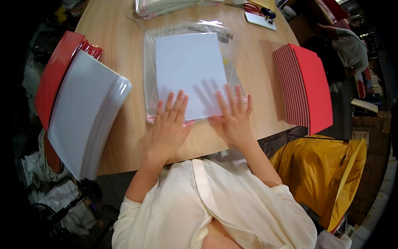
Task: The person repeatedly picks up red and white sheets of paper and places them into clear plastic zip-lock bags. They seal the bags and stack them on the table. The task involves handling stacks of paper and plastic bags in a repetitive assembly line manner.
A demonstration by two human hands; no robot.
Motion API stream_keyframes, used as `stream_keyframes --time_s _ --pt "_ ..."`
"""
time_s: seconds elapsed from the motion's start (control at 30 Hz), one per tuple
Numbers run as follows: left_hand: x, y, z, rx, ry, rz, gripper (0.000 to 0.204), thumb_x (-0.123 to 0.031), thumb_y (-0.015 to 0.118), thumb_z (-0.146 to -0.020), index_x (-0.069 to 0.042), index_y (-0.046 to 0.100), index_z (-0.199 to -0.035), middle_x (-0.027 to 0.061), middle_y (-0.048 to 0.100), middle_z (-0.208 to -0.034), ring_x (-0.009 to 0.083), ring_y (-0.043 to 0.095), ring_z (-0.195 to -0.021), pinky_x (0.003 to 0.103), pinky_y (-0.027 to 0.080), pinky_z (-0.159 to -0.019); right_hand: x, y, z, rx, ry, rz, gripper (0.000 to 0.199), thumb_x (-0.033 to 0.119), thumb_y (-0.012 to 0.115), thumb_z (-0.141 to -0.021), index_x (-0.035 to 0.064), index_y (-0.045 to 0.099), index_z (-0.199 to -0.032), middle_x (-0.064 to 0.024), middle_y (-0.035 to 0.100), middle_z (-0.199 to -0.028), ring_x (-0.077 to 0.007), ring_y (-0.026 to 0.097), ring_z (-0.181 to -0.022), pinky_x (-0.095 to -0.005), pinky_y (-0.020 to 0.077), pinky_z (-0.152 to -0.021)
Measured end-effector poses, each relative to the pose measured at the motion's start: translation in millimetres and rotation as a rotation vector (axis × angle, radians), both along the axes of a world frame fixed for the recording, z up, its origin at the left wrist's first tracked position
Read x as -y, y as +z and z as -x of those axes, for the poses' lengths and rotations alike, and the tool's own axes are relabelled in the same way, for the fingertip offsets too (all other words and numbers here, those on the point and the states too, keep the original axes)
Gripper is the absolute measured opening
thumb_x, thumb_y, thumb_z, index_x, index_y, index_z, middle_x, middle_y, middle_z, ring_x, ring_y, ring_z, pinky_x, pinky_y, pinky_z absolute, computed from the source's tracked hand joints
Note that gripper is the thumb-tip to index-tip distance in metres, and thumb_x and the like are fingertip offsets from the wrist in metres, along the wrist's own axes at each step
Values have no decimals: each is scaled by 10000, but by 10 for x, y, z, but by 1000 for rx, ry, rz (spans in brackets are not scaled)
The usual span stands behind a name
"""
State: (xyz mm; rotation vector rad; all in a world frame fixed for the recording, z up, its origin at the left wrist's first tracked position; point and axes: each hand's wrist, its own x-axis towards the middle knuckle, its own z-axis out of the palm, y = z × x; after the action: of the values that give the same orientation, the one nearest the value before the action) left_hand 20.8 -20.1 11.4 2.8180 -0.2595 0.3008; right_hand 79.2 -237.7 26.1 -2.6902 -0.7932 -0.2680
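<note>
A white rectangular board (188, 62) lies on clear plastic bags (150, 83) in the middle of the table. My left hand (169, 120) rests at the board's near left corner, its fingers stretched out and apart. Over the near right corner spreads my right hand (234, 116), fingers fanned, casting a shadow on the board. Neither hand grips anything. Red-marked strips run along the bags' near edge, partly hidden by my hands. I cannot tell whether the board is inside a bag or on top.
A stack of white boards in plastic (83, 103) stands at the left beside red ones (58, 79). On the right is a pile of red boards (304, 87). A phone (260, 20), scissors (253, 8) and more plastic bags (174, 7) lie at the far edge. Yellow cloth (311, 166) hangs near right.
</note>
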Motion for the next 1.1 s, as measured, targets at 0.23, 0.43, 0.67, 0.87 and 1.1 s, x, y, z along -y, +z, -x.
stream_keyframes --time_s 0.23,0.43,0.67,0.87,1.1 --pt "3 -196 -29 -99 -116 -42 749 -409 546 -896 -54 271 -1496 105 254 -1564 305 216 -1448 503 178 -1163 -9 -43 -221 -312 64 -357 555 218 544 -958 -2 370 -1437 -194 410 -1461 -334 324 -1401 -464 257 -1138" --pt "5 -211 -42 -76 -145 -22 753 -418 529 -906 -39 257 -1498 118 242 -1567 316 206 -1450 510 151 -1167 -108 -375 -1134 -761 -166 -1220 515 139 543 -970 -44 366 -1417 -191 505 -1364 -223 500 -1245 -326 381 -1057" --pt "-10 -167 -13 -146 -145 -2 726 -438 446 -951 -26 222 -1505 126 202 -1578 319 150 -1464 497 90 -1182 -156 -111 -1440 -988 -204 -1180 494 207 632 -912 -37 477 -1312 -83 620 -1073 -138 591 -916 -266 483 -772" --pt "-43 -166 97 144 -155 361 439 -251 606 -906 5 545 -1257 164 502 -1351 329 426 -1301 442 316 -1099 -265 -1 -1462 -804 91 -751 404 140 621 -882 0 554 -1255 -27 647 -889 -100 578 -781 -287 487 -672" --pt "44 258 623 -216 -18 1621 317 -128 616 -931 -11 489 -1196 104 575 -1147 195 564 -1107 338 453 -957 -556 1146 -697 -827 99 -1401 392 60 590 -903 -16 529 -1283 -109 628 -1171 -177 610 -1030 -280 466 -902"
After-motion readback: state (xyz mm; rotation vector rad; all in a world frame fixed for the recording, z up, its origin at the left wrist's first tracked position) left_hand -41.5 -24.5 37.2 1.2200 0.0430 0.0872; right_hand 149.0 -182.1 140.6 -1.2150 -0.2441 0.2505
